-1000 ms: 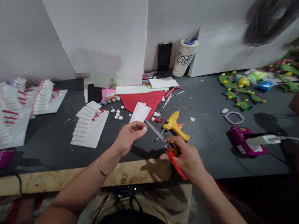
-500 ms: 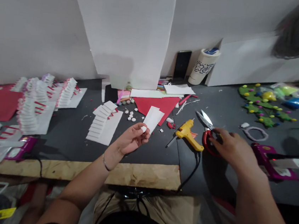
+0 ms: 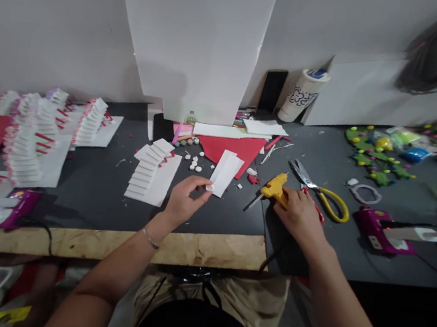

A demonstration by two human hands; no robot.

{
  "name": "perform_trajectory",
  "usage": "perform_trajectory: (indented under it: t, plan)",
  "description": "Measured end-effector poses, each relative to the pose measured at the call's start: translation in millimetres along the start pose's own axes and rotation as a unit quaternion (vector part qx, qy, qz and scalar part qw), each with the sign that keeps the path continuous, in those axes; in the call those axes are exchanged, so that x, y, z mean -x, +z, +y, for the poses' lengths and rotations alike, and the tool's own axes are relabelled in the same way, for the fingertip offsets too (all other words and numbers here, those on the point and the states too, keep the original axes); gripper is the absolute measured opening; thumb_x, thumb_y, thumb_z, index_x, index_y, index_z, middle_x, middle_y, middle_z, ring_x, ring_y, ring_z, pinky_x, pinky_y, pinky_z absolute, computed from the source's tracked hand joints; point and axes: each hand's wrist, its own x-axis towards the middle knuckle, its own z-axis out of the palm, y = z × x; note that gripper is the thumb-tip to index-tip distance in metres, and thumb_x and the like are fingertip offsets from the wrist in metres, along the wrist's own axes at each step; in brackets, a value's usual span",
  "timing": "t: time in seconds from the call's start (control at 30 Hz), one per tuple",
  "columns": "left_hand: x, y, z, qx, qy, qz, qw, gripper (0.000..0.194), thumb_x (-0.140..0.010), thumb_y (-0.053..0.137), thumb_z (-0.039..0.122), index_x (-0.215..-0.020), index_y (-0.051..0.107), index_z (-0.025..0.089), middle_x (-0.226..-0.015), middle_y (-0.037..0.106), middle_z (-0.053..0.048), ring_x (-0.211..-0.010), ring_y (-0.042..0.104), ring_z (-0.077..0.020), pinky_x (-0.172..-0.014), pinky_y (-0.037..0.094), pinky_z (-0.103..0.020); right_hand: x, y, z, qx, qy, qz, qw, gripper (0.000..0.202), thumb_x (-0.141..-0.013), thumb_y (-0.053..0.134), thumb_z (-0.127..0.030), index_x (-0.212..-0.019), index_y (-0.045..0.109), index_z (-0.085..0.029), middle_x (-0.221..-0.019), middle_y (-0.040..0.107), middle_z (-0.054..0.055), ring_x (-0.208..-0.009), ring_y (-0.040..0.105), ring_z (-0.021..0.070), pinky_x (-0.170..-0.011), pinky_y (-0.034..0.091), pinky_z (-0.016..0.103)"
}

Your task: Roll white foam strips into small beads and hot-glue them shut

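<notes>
On the bench (image 3: pixel 212 222), my right hand (image 3: pixel 302 212) clasps the glue gun (image 3: pixel 274 187), nozzle away, as my left hand (image 3: pixel 184 199) pinches a white piece (image 3: pixel 209 187).

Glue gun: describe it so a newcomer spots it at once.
On the dark table, find the central red sheet. The glue gun lies to its right, under the right hand. Its chunky yellow body sets it apart from the metal-bladed scissors.

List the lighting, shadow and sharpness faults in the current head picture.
Head view: dim light overall; soft shadow on the white board; darker shadow on the table beside the right hand; dark coil at upper right looks blurred.
</notes>
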Motion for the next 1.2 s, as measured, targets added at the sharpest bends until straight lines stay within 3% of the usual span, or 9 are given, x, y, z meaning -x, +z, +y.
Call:
perform_trajectory:
  t: [0.13,0.23,0.33,0.43,0.57,0.7,0.97,1.07,1.2]
  plan:
    - [-1,0.9,-2,0.070,-0.035,0.006,0.997,0.013,-0.075,0.074,0.019,-0.088,0.076,0.023,-0.090,0.072,-0.004,-0.075,0.060,-0.0147,-0.075,0.049,-0.027,-1,-25,-12,-0.208,0.118,-0.014,0.971,0.036,-0.085,0.054,-0.042,-0.108,0.064,-0.017,-0.093,0.070,0.012,-0.078,0.062,0.0244,-0.070,0.052,0.039]
    - [-3,2.6,-6,0.159,-0.075,0.002,0.984,0.014,-0.071,0.078,0.021,-0.085,0.076,0.021,-0.091,0.071,-0.004,-0.080,0.062,-0.0141,-0.072,0.050,-0.025,0,-42,-34,-0.451,0.202,-0.054,0.868,0.038,-0.085,0.057,-0.051,-0.105,0.064,-0.020,-0.096,0.070,0.009,-0.065,0.060,0.0174,-0.052,0.047,0.029]
    - [-4,5.0,-11,0.237,-0.122,-0.016,0.964,0.019,-0.068,0.082,0.023,-0.086,0.077,0.021,-0.085,0.071,-0.002,-0.076,0.062,-0.0119,-0.072,0.050,-0.023,2,-45,-64,-0.598,0.189,-0.067,0.776,0.039,-0.077,0.067,-0.055,-0.099,0.062,-0.022,-0.084,0.066,0.005,-0.059,0.057,0.0155,-0.046,0.046,0.027]
    - [-2,6.8,-15,0.279,-0.156,-0.028,0.947,0.023,-0.066,0.084,0.024,-0.088,0.078,0.021,-0.081,0.072,-0.001,-0.075,0.063,-0.0111,-0.074,0.051,-0.023,7,-41,-92,-0.651,0.147,-0.111,0.737,0.040,-0.078,0.068,-0.056,-0.101,0.063,-0.023,-0.080,0.065,0.004,-0.054,0.055,0.0139,-0.042,0.045,0.025]
    - [-2,7.1,-15,0.282,-0.176,-0.027,0.943,0.025,-0.062,0.087,0.026,-0.085,0.078,0.020,-0.084,0.073,-0.003,-0.076,0.064,-0.0129,-0.075,0.054,-0.025,15,-41,-113,-0.637,0.114,-0.140,0.749,0.038,-0.084,0.064,-0.055,-0.098,0.067,-0.020,-0.081,0.069,0.007,-0.051,0.055,0.0116,-0.042,0.048,0.024]
    - [-2,6.9,-9,0.301,-0.187,-0.032,0.935,0.024,-0.058,0.088,0.024,-0.080,0.079,0.021,-0.086,0.073,-0.003,-0.076,0.063,-0.0122,-0.073,0.054,-0.024,18,-42,-117,-0.616,0.096,-0.135,0.770,0.036,-0.085,0.064,-0.054,-0.092,0.070,-0.019,-0.080,0.072,0.008,-0.048,0.054,0.0110,-0.044,0.049,0.024]
    - [-3,7.0,-3,0.323,-0.225,-0.024,0.919,0.029,-0.054,0.091,0.028,-0.078,0.078,0.020,-0.078,0.071,-0.002,-0.068,0.061,-0.0106,-0.068,0.053,-0.024,22,-39,-112,-0.637,0.096,-0.143,0.751,0.037,-0.083,0.067,-0.054,-0.094,0.070,-0.019,-0.081,0.073,0.009,-0.050,0.058,0.0126,-0.051,0.056,0.028]
    - [-3,7.2,-6,0.324,-0.216,-0.026,0.921,0.029,-0.054,0.091,0.030,-0.078,0.078,0.020,-0.077,0.071,-0.002,-0.070,0.062,-0.0114,-0.069,0.054,-0.024,22,-40,-114,-0.649,0.097,-0.155,0.739,0.035,-0.082,0.069,-0.052,-0.095,0.069,-0.020,-0.082,0.073,0.008,-0.052,0.059,0.0135,-0.054,0.057,0.029]
    - [-1,7.0,-9,0.307,-0.189,-0.038,0.932,0.027,-0.056,0.091,0.030,-0.078,0.079,0.020,-0.084,0.073,-0.003,-0.077,0.064,-0.0137,-0.073,0.054,-0.025,22,-41,-116,-0.641,0.084,-0.156,0.746,0.033,-0.083,0.068,-0.050,-0.096,0.070,-0.020,-0.084,0.073,0.008,-0.059,0.063,0.0155,-0.059,0.059,0.030]
